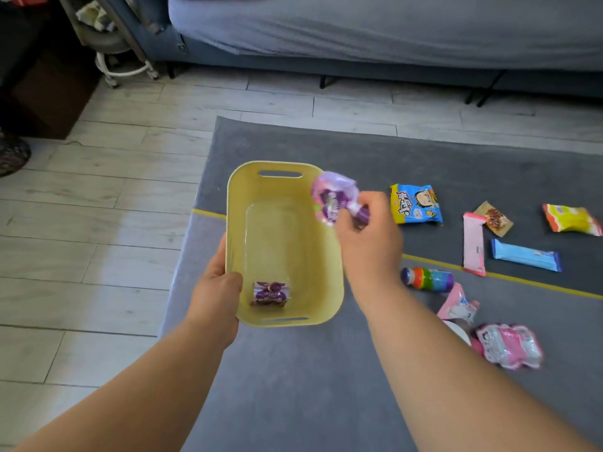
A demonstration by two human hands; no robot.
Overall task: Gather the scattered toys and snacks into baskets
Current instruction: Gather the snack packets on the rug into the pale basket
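A: From the head camera, what are the hands doing?

B: The left hand (215, 288) grips the yellow basket (280, 166) at its left rim near the closer corner, thumb hooked inside, fingers hidden under the wall. The right hand (368, 236) pinches a purple pouch (332, 200), somewhat blurred, just above the basket's far right rim.

A: Is anything in the basket?

B: A small purple packet (270, 293) lies on the bottom at the near end, just right of the left thumb.

A: Does the basket rest on something?

B: I cannot tell whether it is lifted or sits on the grey mat (293, 370) below both forearms.

A: And the other things?

B: All lie on the mat to the right of the right hand. Nearest the knuckles is a blue snack bag (416, 204). Farther right are a brown packet (494, 218), a pink bar (473, 244), a blue bar (526, 255) and an orange-yellow packet (571, 219). Beside the right wrist lies a rainbow toy (429, 279) on its side. Along the right forearm are a pink pouch (458, 305) and a pink-white packet (509, 345).

A: Beyond the hands?

B: Pale plank floor (98, 223), then a grey sofa (391, 27).
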